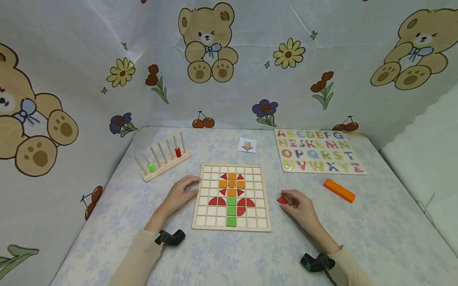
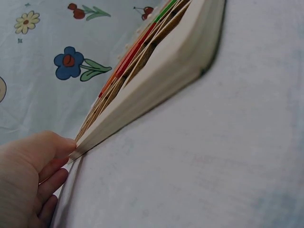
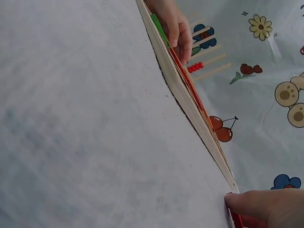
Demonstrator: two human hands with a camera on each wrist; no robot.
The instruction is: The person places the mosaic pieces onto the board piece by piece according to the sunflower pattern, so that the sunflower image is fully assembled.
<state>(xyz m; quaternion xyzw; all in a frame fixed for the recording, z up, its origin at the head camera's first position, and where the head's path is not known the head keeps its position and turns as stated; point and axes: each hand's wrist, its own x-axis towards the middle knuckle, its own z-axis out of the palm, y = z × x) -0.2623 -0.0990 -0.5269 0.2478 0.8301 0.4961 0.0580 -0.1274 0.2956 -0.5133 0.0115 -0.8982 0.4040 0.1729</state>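
Observation:
Close to its right side, my right hand [image 1: 302, 208] pinches a red quarter-circle tile [image 1: 282, 200] between thumb and fingers, just off the board. A square wooden grid board [image 1: 266, 216] lies flat, with green squares [image 1: 231, 211] in a column, orange pieces [image 1: 231, 176] above, small red triangles [image 1: 240, 176], and red quarter circles [image 1: 217, 201] on both sides of the green. My left hand [image 1: 180, 194] touches the board's left edge with relaxed fingers spread along it. The right wrist view shows the thumb [image 3: 256, 202] on the red tile, which is partly cut off.
A wooden peg rack [image 1: 166, 165] with green and red beads stands at the back left. Behind the board lies a small pattern card [image 1: 247, 145]. An alphabet board [image 1: 318, 153] lies at the back right, with an orange block [image 1: 339, 190] in front of it.

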